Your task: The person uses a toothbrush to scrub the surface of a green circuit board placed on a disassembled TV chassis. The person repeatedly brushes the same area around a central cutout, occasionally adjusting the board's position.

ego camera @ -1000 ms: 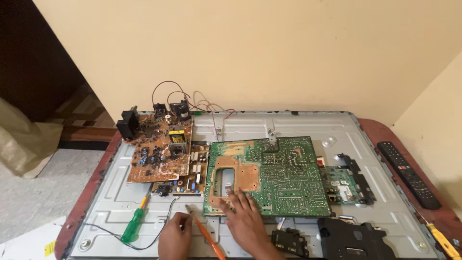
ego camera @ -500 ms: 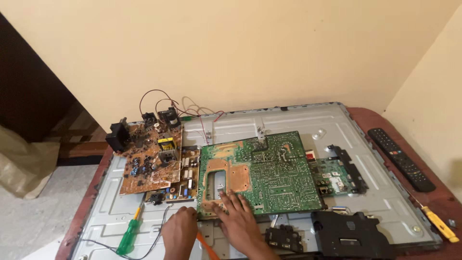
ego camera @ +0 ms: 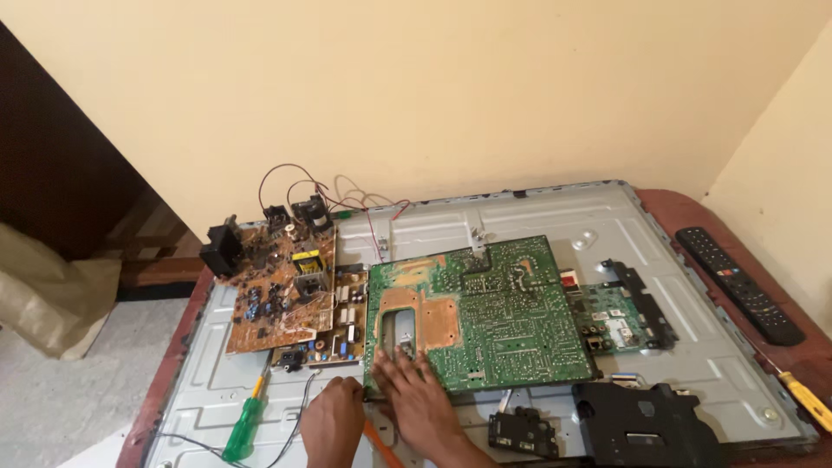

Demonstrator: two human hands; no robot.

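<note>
I'm at the seating step: my right hand (ego camera: 414, 390) lies flat, fingers spread, on the green circuit board (ego camera: 477, 316), my left hand (ego camera: 334, 422) curls loosely, apparently holding nothing, so next calls for careful edge alignment.

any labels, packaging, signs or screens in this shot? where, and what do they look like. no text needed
No packaging or signs.
Panel back: large grey metal rectangle of a flat screen, face down, covering the table.
Small sticker: white rectangle on the small green board right of the large green board.
</note>
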